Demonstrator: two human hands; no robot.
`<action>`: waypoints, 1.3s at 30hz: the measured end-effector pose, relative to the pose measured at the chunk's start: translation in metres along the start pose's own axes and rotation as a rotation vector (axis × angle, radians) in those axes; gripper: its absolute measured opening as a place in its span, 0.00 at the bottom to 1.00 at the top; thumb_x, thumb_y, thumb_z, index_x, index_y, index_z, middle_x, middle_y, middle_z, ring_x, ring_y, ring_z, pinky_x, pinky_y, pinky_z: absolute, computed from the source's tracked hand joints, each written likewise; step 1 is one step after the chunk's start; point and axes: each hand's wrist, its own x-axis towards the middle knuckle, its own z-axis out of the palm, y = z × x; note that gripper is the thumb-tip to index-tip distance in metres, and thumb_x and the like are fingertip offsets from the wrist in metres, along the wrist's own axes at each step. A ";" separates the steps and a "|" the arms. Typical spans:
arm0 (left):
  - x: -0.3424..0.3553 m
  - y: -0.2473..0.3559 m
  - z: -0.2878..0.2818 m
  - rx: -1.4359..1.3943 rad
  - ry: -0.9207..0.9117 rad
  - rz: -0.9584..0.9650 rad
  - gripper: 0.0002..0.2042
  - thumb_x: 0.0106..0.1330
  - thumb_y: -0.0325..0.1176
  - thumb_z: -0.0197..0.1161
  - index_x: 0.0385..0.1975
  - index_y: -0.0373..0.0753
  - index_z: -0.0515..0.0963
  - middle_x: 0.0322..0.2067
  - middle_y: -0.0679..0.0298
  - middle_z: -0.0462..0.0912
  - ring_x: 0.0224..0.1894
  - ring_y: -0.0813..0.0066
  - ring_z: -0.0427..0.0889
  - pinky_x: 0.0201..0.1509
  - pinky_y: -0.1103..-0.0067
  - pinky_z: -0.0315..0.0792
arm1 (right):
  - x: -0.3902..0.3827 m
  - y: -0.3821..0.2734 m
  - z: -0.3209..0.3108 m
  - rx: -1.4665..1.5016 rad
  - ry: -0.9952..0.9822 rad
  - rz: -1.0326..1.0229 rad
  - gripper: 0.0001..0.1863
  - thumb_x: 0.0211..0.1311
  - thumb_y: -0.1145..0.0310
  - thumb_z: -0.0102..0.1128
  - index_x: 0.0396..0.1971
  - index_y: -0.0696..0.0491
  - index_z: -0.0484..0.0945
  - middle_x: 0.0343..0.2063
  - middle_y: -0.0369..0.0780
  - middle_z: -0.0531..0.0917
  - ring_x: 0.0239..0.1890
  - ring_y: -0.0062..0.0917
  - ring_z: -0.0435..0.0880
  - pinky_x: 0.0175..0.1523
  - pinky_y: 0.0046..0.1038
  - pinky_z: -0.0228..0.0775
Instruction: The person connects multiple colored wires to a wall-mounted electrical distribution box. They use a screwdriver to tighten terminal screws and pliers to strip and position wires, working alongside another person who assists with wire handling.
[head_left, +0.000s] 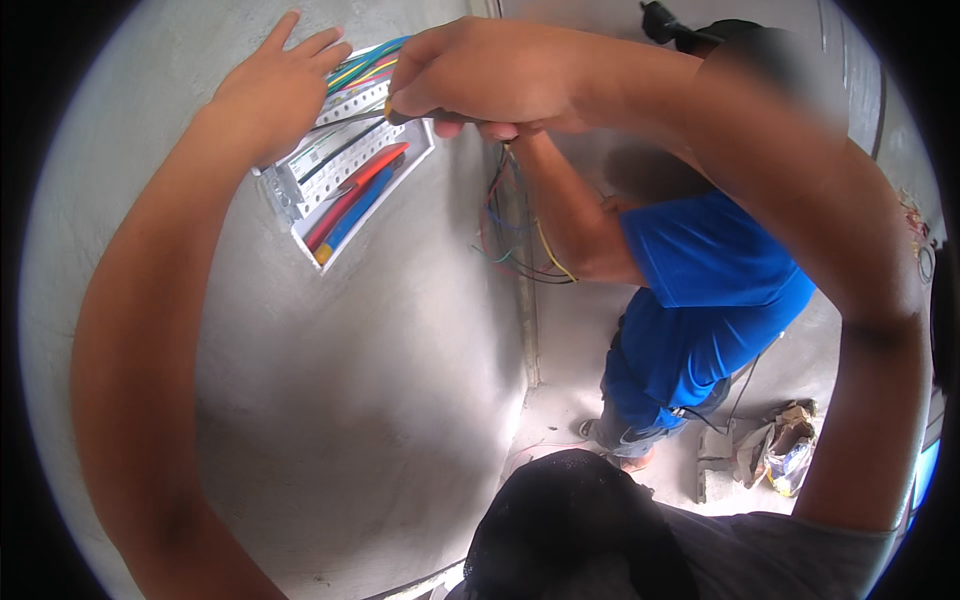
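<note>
A white electrical box (420,160) in the grey wall holds white module rows (330,160), coloured wires (365,62) and tools with red, orange and blue-yellow handles (355,205). My left hand (270,105) lies at the box's upper left, fingers apart, its fingertips by the wires. My right hand (480,75) is closed on a screwdriver (395,108) with a yellow-and-dark handle, held across the modules; its shaft runs left toward my left hand, and its tip is not clearly visible.
A co-worker in a blue T-shirt (720,290) stands close right, one forearm (565,220) raised behind my right hand among loose coloured wires (500,240) at the wall's corner. Blocks (718,465) and a torn sack (790,450) lie on the floor (540,440). More wires (915,225) show far right.
</note>
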 end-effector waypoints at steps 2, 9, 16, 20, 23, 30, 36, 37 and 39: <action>-0.001 0.000 -0.001 -0.006 -0.014 -0.001 0.11 0.79 0.27 0.72 0.48 0.49 1.00 0.89 0.70 0.68 0.95 0.68 0.54 1.01 0.54 0.40 | 0.003 0.004 -0.002 -0.018 0.020 -0.010 0.20 0.79 0.54 0.70 0.58 0.53 0.92 0.34 0.34 0.88 0.23 0.18 0.75 0.30 0.25 0.65; 0.004 0.000 0.022 -0.151 0.189 -0.054 0.15 0.81 0.25 0.69 0.57 0.51 0.98 0.89 0.70 0.68 0.95 0.69 0.53 1.01 0.55 0.41 | -0.003 -0.021 -0.002 -0.987 0.106 -0.334 0.18 0.80 0.63 0.62 0.57 0.55 0.91 0.43 0.53 0.95 0.47 0.49 0.96 0.57 0.47 0.87; -0.002 -0.016 -0.001 0.024 0.009 0.232 0.17 0.77 0.35 0.64 0.58 0.42 0.96 0.80 0.60 0.79 0.90 0.61 0.65 0.97 0.44 0.47 | -0.020 -0.024 0.006 -0.747 0.203 -0.405 0.16 0.80 0.64 0.62 0.56 0.55 0.92 0.44 0.56 0.96 0.50 0.53 0.97 0.60 0.50 0.88; -0.007 -0.011 -0.011 0.000 0.048 0.221 0.17 0.77 0.35 0.65 0.57 0.43 0.96 0.79 0.60 0.79 0.90 0.61 0.65 0.97 0.44 0.47 | -0.001 -0.019 -0.001 -0.654 0.165 -0.405 0.17 0.80 0.62 0.66 0.58 0.56 0.92 0.45 0.55 0.96 0.50 0.52 0.96 0.59 0.47 0.87; -0.011 -0.011 -0.011 0.036 0.043 0.223 0.17 0.77 0.35 0.65 0.56 0.43 0.96 0.79 0.60 0.79 0.90 0.62 0.65 0.97 0.44 0.47 | 0.003 -0.016 -0.005 -0.605 0.157 -0.350 0.19 0.80 0.60 0.67 0.59 0.57 0.91 0.45 0.55 0.96 0.49 0.50 0.96 0.58 0.45 0.87; -0.002 0.000 -0.018 0.028 -0.121 0.067 0.17 0.80 0.27 0.67 0.62 0.47 0.95 0.86 0.67 0.72 0.93 0.67 0.58 0.99 0.52 0.44 | 0.005 -0.022 -0.008 -0.275 0.040 -0.104 0.22 0.78 0.59 0.67 0.60 0.59 0.91 0.44 0.57 0.95 0.46 0.49 0.96 0.55 0.46 0.88; 0.003 0.002 0.014 -0.080 0.119 -0.026 0.14 0.80 0.25 0.69 0.56 0.50 0.98 0.89 0.69 0.70 0.94 0.74 0.53 1.01 0.56 0.38 | -0.005 -0.014 -0.001 -1.039 0.090 -0.409 0.15 0.76 0.65 0.62 0.52 0.57 0.91 0.41 0.57 0.95 0.46 0.56 0.96 0.56 0.53 0.89; 0.003 0.002 0.019 -0.122 0.227 -0.052 0.13 0.80 0.26 0.70 0.53 0.50 0.99 0.89 0.69 0.69 0.94 0.74 0.53 1.01 0.55 0.37 | -0.003 -0.013 0.001 -1.052 0.085 -0.410 0.15 0.76 0.65 0.61 0.51 0.57 0.91 0.40 0.57 0.95 0.45 0.56 0.96 0.56 0.53 0.89; 0.006 -0.007 0.022 -0.059 0.108 0.112 0.14 0.77 0.32 0.67 0.54 0.45 0.97 0.82 0.63 0.77 0.91 0.66 0.61 0.98 0.48 0.44 | 0.001 -0.013 0.003 -0.975 0.075 -0.404 0.14 0.77 0.66 0.60 0.51 0.56 0.91 0.40 0.56 0.94 0.45 0.57 0.96 0.57 0.54 0.89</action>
